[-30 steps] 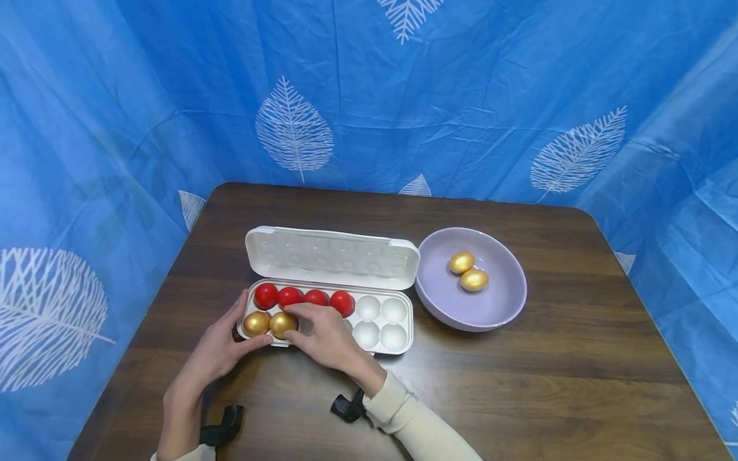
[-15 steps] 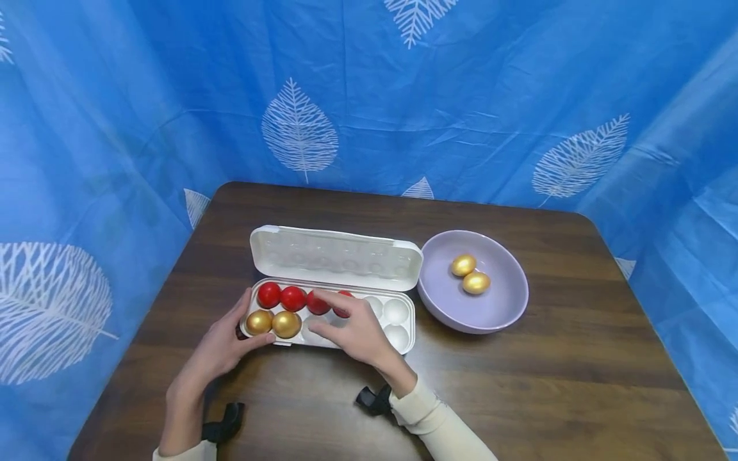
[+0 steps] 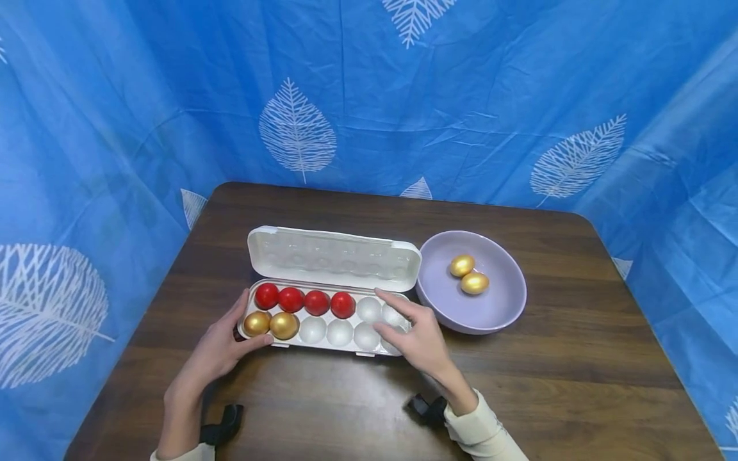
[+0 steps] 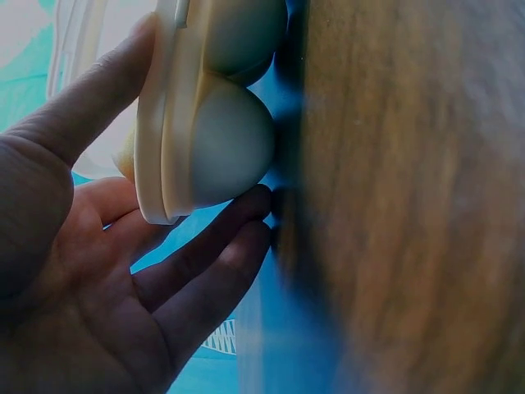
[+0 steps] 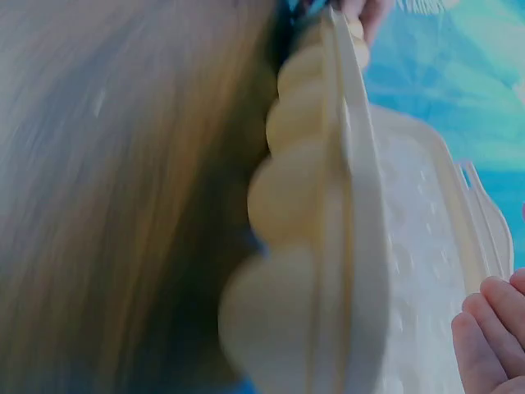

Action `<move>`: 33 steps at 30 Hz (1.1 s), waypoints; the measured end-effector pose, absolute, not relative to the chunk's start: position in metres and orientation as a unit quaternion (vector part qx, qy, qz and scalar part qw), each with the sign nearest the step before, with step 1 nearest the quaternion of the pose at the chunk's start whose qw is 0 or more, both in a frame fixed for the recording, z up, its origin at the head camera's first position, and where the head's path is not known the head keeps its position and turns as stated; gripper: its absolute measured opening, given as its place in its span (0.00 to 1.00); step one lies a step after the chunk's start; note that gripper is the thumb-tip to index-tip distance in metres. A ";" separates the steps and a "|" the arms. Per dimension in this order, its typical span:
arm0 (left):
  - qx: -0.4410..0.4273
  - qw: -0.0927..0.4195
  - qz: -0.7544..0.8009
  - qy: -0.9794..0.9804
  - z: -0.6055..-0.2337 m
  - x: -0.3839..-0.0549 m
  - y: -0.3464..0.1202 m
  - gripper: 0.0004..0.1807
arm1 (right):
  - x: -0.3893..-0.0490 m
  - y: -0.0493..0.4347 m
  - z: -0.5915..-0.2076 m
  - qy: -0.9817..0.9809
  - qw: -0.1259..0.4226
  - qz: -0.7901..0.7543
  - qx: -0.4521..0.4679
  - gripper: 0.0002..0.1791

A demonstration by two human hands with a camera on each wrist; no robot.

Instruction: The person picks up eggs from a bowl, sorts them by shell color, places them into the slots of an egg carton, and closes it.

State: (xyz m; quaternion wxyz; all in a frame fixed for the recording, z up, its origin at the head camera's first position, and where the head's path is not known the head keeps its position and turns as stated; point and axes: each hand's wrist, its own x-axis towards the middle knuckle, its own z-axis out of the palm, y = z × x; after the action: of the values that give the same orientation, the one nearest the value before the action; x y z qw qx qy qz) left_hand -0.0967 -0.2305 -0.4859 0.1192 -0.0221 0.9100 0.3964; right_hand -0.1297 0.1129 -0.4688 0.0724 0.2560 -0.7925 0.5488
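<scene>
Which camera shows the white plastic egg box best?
The head view: nearly all the open white plastic egg box shows. The left wrist view shows mostly one end; the right wrist view, its side and lid, partly cut off.

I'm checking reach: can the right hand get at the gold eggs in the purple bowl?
Probably yes: the right hand looks empty, the bowl is close by, and nothing covers the two gold eggs.

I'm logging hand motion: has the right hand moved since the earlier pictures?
Yes. In the head view the right hand went rightward along the egg box, from its golden eggs to the end nearest the bowl.
</scene>
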 end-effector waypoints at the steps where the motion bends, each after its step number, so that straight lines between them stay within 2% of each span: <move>1: -0.023 0.119 0.397 0.910 -0.486 -0.097 -0.231 0.62 | -0.129 0.119 -0.467 -0.794 0.072 0.551 0.247 0.27; 5: -0.025 0.121 0.397 0.909 -0.485 -0.097 -0.231 0.62 | -0.130 0.145 -0.466 -0.780 0.069 0.582 0.217 0.28; 12: -0.026 0.125 0.398 0.908 -0.486 -0.097 -0.231 0.62 | -0.140 0.190 -0.466 -0.796 0.104 0.576 0.152 0.26; 20: -0.026 0.129 0.397 0.908 -0.486 -0.098 -0.231 0.62 | -0.164 0.230 -0.460 -0.872 0.078 0.474 0.097 0.29; 30: -0.024 0.121 0.401 0.908 -0.487 -0.097 -0.231 0.62 | -0.187 0.240 -0.459 -0.936 0.052 0.336 0.093 0.33; 33: -0.025 0.120 0.400 0.908 -0.487 -0.097 -0.231 0.62 | -0.189 0.236 -0.459 -0.950 0.043 0.299 0.077 0.31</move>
State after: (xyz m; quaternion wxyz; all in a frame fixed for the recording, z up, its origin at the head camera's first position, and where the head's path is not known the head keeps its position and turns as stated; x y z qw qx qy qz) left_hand -0.0974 -0.2313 -0.4870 0.1204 -0.0247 0.9084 0.3996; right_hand -0.1894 0.2360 -0.4593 0.0432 0.0769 -0.9502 0.2990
